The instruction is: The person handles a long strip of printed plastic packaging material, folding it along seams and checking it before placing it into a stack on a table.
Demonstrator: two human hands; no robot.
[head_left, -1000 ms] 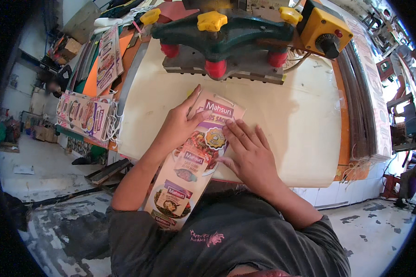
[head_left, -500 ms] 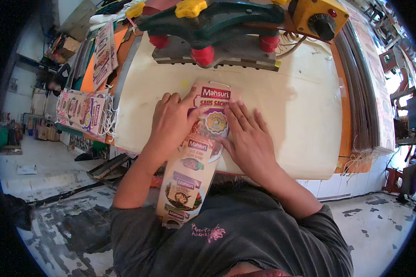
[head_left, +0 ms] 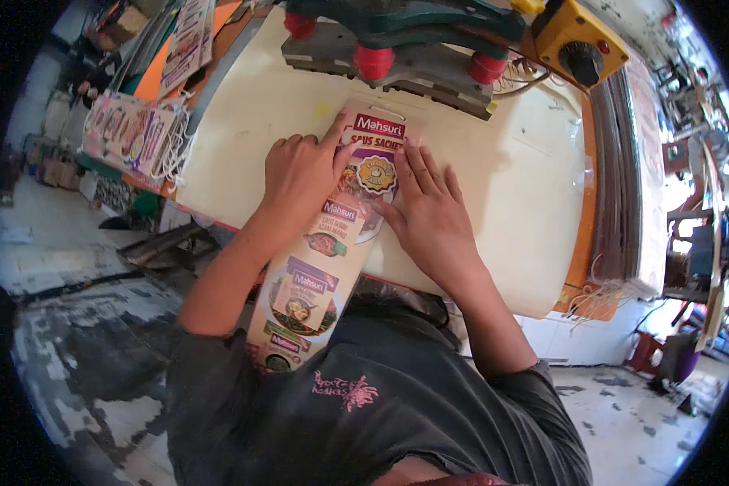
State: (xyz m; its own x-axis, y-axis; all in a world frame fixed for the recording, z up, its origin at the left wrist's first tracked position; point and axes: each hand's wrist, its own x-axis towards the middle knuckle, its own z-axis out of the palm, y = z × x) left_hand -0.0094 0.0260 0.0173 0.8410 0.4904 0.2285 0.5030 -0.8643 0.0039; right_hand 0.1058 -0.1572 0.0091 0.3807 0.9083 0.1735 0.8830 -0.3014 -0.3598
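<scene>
A long printed card strip (head_left: 300,257) with food pictures lies slanted, its top on a cream work surface and its lower end hanging over the near edge against my shirt. A white cord loop shows at its top. My left hand (head_left: 304,174) rests on the strip's upper left edge, index finger stretched along it and thumb spread; the other fingers bend outward over the surface. My right hand (head_left: 433,198) lies flat at the upper right edge, fingers extended, fingertips on the card and thumb apart, touching its side. Neither hand grips it.
Just beyond the card stands a dark green press (head_left: 429,28) with red knobs and a metal bar. A yellow control box (head_left: 579,44) with a black dial is at its right. Stacked printed cards (head_left: 134,136) with white cords lie left; tall sheet stacks (head_left: 620,178) stand right.
The whole view has shifted, so the press, the card and both hands sit higher in the picture. Both hands keep about the same places on the card.
</scene>
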